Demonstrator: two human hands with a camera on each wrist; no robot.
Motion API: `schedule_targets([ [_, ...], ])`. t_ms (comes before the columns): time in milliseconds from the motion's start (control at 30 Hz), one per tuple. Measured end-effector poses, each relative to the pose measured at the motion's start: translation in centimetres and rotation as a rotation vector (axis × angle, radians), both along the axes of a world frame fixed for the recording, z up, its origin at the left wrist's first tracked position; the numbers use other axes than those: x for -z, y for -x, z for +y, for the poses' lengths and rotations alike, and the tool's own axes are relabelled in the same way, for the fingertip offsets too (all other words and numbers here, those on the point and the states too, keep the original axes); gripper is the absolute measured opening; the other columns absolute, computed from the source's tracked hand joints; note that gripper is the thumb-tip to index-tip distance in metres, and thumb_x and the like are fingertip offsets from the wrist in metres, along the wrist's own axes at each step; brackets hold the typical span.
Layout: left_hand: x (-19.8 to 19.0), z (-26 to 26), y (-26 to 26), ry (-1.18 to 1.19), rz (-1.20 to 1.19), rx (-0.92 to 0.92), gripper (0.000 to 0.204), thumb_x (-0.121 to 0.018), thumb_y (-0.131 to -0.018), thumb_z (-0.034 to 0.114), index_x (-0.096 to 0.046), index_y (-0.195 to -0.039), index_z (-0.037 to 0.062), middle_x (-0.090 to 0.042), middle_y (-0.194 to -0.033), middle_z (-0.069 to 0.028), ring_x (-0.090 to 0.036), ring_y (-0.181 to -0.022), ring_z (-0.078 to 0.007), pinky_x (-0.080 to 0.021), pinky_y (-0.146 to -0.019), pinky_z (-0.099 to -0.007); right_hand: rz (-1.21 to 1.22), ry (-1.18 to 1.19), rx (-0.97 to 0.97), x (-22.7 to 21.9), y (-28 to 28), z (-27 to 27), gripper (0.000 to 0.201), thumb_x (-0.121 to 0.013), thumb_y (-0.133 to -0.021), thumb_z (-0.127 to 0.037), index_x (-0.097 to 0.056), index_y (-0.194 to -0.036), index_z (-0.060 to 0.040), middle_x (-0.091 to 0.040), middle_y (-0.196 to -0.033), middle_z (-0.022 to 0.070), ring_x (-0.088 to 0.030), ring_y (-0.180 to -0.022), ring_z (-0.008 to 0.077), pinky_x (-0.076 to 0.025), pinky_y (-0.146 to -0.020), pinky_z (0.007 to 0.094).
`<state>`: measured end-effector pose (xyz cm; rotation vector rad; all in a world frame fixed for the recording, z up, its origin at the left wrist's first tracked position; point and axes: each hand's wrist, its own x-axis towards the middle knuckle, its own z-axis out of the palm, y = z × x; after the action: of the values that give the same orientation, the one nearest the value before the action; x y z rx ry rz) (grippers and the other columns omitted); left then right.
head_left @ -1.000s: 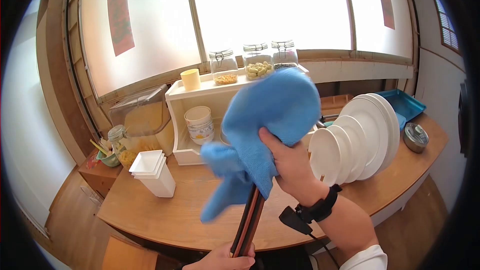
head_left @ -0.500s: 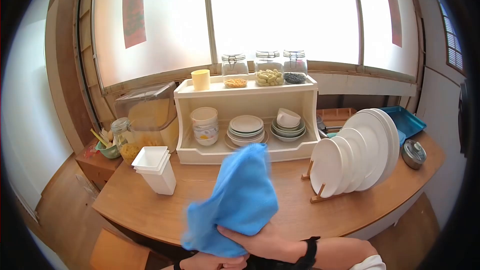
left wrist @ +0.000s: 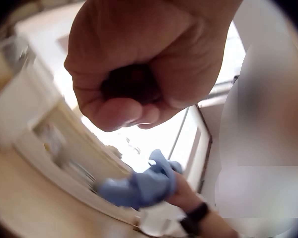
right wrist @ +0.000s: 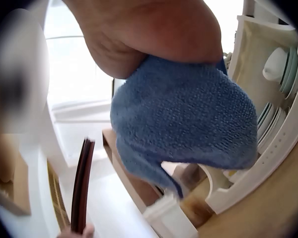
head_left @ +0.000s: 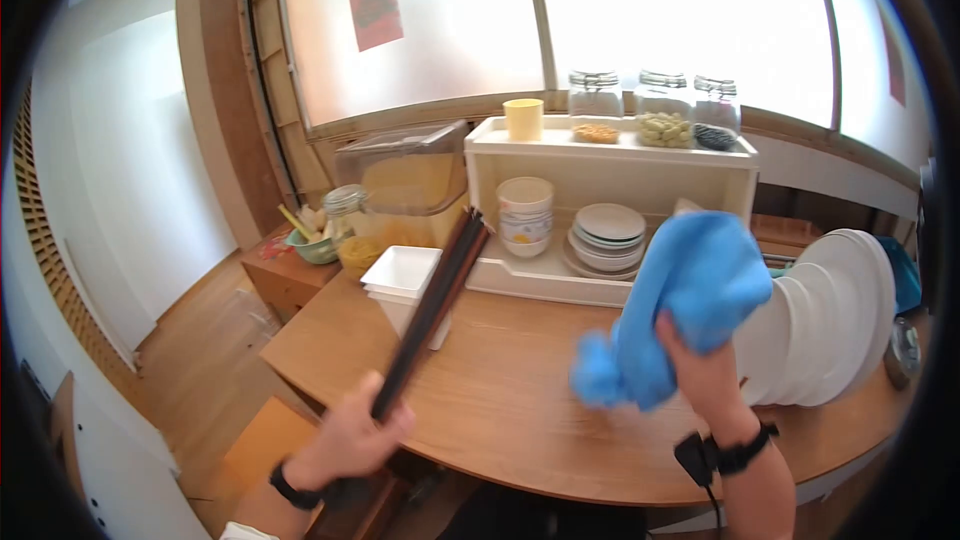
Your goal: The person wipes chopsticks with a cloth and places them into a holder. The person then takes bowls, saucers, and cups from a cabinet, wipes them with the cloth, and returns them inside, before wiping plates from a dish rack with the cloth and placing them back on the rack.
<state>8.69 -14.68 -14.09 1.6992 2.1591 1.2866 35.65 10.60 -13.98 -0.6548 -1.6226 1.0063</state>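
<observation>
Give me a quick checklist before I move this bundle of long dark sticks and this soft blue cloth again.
1. Left hand grips the bundle of long dark sticks near its lower end: ok.
2. Right hand holds the soft blue cloth: ok.
3. Cloth and sticks apart: ok, there is a wide gap between them.
4. Nested square white containers upright on the brown wooden table: ok.
5. Cloth clear of the round white plates: cannot tell; they overlap in the head view.
6. Sticks dry: cannot tell from these pictures.
</observation>
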Motion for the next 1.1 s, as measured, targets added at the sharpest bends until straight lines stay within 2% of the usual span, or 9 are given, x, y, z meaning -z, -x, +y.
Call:
schedule_targets([
  [100, -5.5, -0.6, 4.9, 0.095, 0.481, -0.379, 0.022, -0.067, -0.083, 0.018, -0.055, -0.095, 0.0058, -0.063, -0.073, -0.0183, -0.062, -0.068, -0.0396, -0.048, -0.057, -0.0464, -0.295, -0.508, -0.286, 3.3, -2.2, -3.2, 0.035, -0.071, -0.085, -0.011, -0.058, -0.116, -0.0014, -0.064, -0.111, 0.0142, -0.063, -0.102, 0.0247, -0.051, -0.087, 0.0356],
  [133, -6.5, -0.6, 7.0, 0.136, 0.642, -0.437, 0.022, -0.067, -0.082, 0.018, -0.054, -0.094, 0.006, -0.063, -0.074, -0.0177, -0.063, -0.07, -0.0391, -0.048, -0.059, -0.0471, -0.283, -0.499, -0.289, 4.0, -3.0, -4.1, 0.035, -0.071, -0.085, -0.011, -0.058, -0.116, -0.0014, -0.064, -0.111, 0.0142, -0.063, -0.102, 0.0247, -0.051, -0.087, 0.0356],
  [200, -8.2, -0.2, 9.8, 0.18, 0.811, -0.491, 0.022, -0.068, -0.081, 0.017, -0.054, -0.093, 0.0061, -0.063, -0.074, -0.0171, -0.063, -0.071, -0.0386, -0.049, -0.061, -0.0477, -0.692, -0.648, -0.287, 5.2, -4.5, -5.6, 0.037, -0.074, -0.075, -0.013, -0.062, -0.109, -0.0048, -0.067, -0.101, 0.011, -0.067, -0.085, 0.0293, -0.054, -0.071, 0.036],
  [267, -9.8, 0.5, 11.2, 0.289, 0.979, -0.572, 0.017, -0.064, -0.08, 0.013, -0.053, -0.09, 0.0055, -0.062, -0.074, -0.0188, -0.061, -0.073, -0.0409, -0.048, -0.062, -0.0484, -0.674, -0.599, -0.254, 5.9, -5.1, -6.0, 0.037, -0.075, -0.073, -0.014, -0.063, -0.107, -0.0049, -0.067, -0.099, 0.0108, -0.067, -0.082, 0.029, -0.054, -0.067, 0.0368],
  [600, -14.3, 4.5, 12.5, 0.352, 1.378, -0.464, 0.005, -0.057, -0.081, 0.009, -0.056, -0.076, 0.0091, -0.061, -0.07, -0.0093, -0.062, -0.069, -0.0293, -0.049, -0.06, -0.0424, -0.394, -0.53, -0.193, 9.6, -7.5, -5.3, 0.031, -0.076, -0.071, -0.01, -0.062, -0.098, -0.0019, -0.065, -0.083, 0.014, -0.065, -0.071, 0.0302, -0.053, -0.062, 0.0359],
  [700, -15.3, 4.9, 13.3, 0.285, 1.578, -0.458, 0.011, -0.056, -0.079, 0.012, -0.055, -0.069, 0.0113, -0.057, -0.064, -0.0076, -0.06, -0.065, -0.028, -0.048, -0.059, -0.0403, -0.367, -0.527, -0.179, 10.4, -8.1, -5.4, 0.033, -0.076, -0.071, -0.011, -0.062, -0.099, -0.0007, -0.066, -0.084, 0.0147, -0.066, -0.072, 0.0307, -0.054, -0.063, 0.0365],
  [867, -16.3, 5.7, 13.4, 0.395, 1.67, -0.394, 0.012, -0.058, -0.078, 0.012, -0.055, -0.067, 0.0128, -0.056, -0.063, -0.0064, -0.06, -0.065, -0.0261, -0.046, -0.059, -0.0385, -0.336, -0.519, -0.21, 10.4, -8.1, -5.1, 0.037, -0.076, -0.071, -0.011, -0.061, -0.103, 0.0005, -0.067, -0.088, 0.0161, -0.066, -0.074, 0.032, -0.054, -0.064, 0.0371],
  [1067, -16.8, 8.7, 13.0, 0.457, 1.758, -0.365, 0.009, -0.062, -0.074, 0.009, -0.06, -0.069, 0.0161, -0.059, -0.069, 0.0, -0.059, -0.078, -0.0183, -0.043, -0.071, -0.0339, -0.301, -0.507, -0.224, 10.6, -8.0, -4.9, 0.039, -0.077, -0.071, -0.012, -0.061, -0.104, 0.001, -0.067, -0.089, 0.0164, -0.067, -0.074, 0.0321, -0.054, -0.064, 0.0378],
  [1100, -16.6, 9.4, 13.1, 0.492, 1.747, -0.351, 0.008, -0.062, -0.074, 0.011, -0.062, -0.069, 0.0165, -0.059, -0.071, -0.0003, -0.059, -0.083, -0.0183, -0.043, -0.079, -0.0357, -0.288, -0.515, -0.221, 10.7, -8.1, -4.9, 0.04, -0.077, -0.07, -0.013, -0.061, -0.104, 0.0011, -0.067, -0.089, 0.0164, -0.067, -0.074, 0.0321, -0.054, -0.063, 0.0379],
])
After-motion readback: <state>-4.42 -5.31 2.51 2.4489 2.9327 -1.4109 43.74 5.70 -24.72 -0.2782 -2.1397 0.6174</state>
